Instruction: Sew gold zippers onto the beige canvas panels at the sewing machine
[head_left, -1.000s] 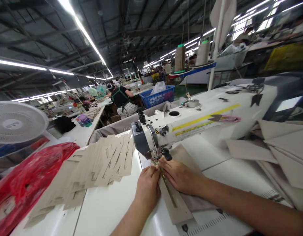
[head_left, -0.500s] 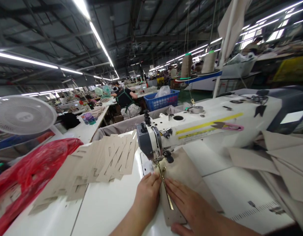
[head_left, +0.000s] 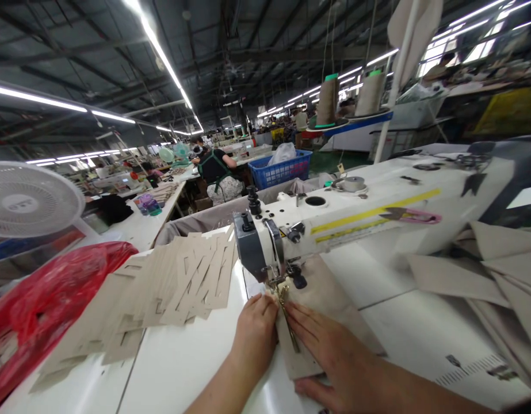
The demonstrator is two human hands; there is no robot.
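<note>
step: feeding beige fabric piece (head_left: 321, 299) with zipper (head_left: 290, 325) under presser foot (head_left: 279, 283) | left hand (head_left: 256, 333) and right hand (head_left: 334, 356) lying flat, fingers spread, pressing either side; keeping fingertips clear of needle | stacked cut pieces (head_left: 179, 287) lying left of hands, sewing machine (head_left: 355, 218) looming just beyond on tabletop (head_left: 183, 368)

garment factory | sewing machine (head_left: 334, 224) | thread cones (head_left: 328, 100) | long worktables (head_left: 148, 221)

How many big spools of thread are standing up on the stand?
2. One thread cone with a green top stands on the left of the thread stand; the other thread cone stands right beside it. More could be hidden behind.
</note>
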